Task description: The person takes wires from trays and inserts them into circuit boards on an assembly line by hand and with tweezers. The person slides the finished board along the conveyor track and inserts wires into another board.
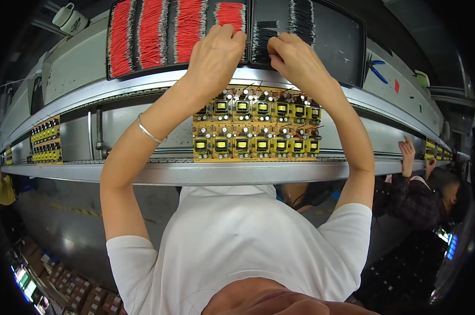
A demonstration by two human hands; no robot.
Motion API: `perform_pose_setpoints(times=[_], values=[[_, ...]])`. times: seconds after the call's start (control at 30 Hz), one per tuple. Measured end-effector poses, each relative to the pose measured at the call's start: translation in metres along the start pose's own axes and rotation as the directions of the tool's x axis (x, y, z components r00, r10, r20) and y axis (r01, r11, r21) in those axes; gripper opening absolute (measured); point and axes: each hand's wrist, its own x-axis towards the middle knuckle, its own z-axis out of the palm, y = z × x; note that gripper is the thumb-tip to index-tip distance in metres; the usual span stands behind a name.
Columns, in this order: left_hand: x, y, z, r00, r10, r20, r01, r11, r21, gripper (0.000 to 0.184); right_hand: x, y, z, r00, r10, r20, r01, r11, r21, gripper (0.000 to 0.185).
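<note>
My left hand [216, 55] is closed with its fingertips down among the red wires [230, 14] in the left black tray [166, 67]. What it pinches is hidden beneath the fingers. Over the right black tray [337, 47], my right hand [299, 59] has its thumb and fingers curled together beside the black wires [264, 39]; I cannot see what is between them. Below both hands, a panel of circuit boards [256, 123] with yellow-wrapped transformers lies on the conveyor rails. A few thin red and black wires stick up from the boards.
A metal front rail [237, 173] runs between my body and the boards. Another board panel [46, 140] sits farther left on the line. Blue-handled pliers [377, 72] lie right of the trays, and a white mug [69, 20] stands at upper left. A co-worker [419, 194] works at right.
</note>
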Motion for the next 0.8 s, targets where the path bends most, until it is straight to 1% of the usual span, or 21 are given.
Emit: perform_pose_setpoints(times=[0.07, 0.13, 0.17, 0.2, 0.23, 0.3, 0.33, 0.47, 0.5, 0.63, 0.8], values=[[-0.008, 0.009, -0.014, 0.997, -0.026, -0.074, 0.002, 0.949, -0.314, 0.018, -0.007, -0.003, -0.013, 0.998, 0.037, -0.051, -0.031, 0.993, 0.111, 0.013], [-0.019, 0.020, -0.029, 0.989, -0.074, -0.130, -0.019, 0.801, -0.598, 0.021, -0.016, -0.008, -0.024, 0.992, 0.084, -0.096, -0.061, 0.973, 0.224, 0.017], [-0.025, 0.026, -0.037, 0.995, -0.098, -0.036, 0.050, 0.744, -0.666, 0.023, -0.022, -0.011, -0.027, 0.992, 0.089, -0.094, -0.066, 0.972, 0.227, 0.017], [-0.031, 0.032, -0.043, 0.992, -0.114, 0.060, 0.122, 0.682, -0.721, 0.024, -0.027, -0.014, -0.030, 0.989, 0.112, -0.099, -0.079, 0.953, 0.292, 0.019], [-0.036, 0.036, -0.047, 0.992, -0.112, 0.065, 0.124, 0.682, -0.721, 0.024, -0.033, -0.018, -0.033, 0.985, 0.136, -0.102, -0.091, 0.930, 0.356, 0.022], [-0.043, 0.044, -0.051, 0.935, -0.115, 0.334, 0.349, 0.456, -0.819, 0.022, -0.044, -0.024, -0.036, 0.978, 0.183, -0.104, -0.112, 0.871, 0.478, 0.026], [-0.045, 0.047, -0.050, 0.934, -0.114, 0.338, 0.351, 0.456, -0.818, 0.022, -0.049, -0.027, -0.038, 0.977, 0.186, -0.102, -0.115, 0.869, 0.481, 0.026], [-0.053, 0.060, -0.042, 0.893, -0.100, 0.438, 0.444, 0.343, -0.828, 0.016, -0.064, -0.032, -0.043, 0.970, 0.241, -0.028, -0.189, 0.822, 0.537, 0.028], [-0.054, 0.061, -0.041, 0.893, -0.098, 0.440, 0.445, 0.343, -0.827, 0.016, -0.067, -0.032, -0.043, 0.970, 0.243, -0.027, -0.191, 0.821, 0.538, 0.028], [-0.055, 0.063, -0.036, 0.875, -0.032, 0.482, 0.441, 0.460, -0.771, 0.010, -0.077, -0.030, -0.043, 0.971, 0.224, -0.090, -0.147, 0.844, 0.516, 0.020], [-0.056, 0.067, -0.035, 0.884, -0.043, 0.466, 0.427, 0.484, -0.764, 0.006, -0.081, -0.028, -0.042, 0.966, 0.237, -0.106, -0.148, 0.836, 0.528, 0.013]])
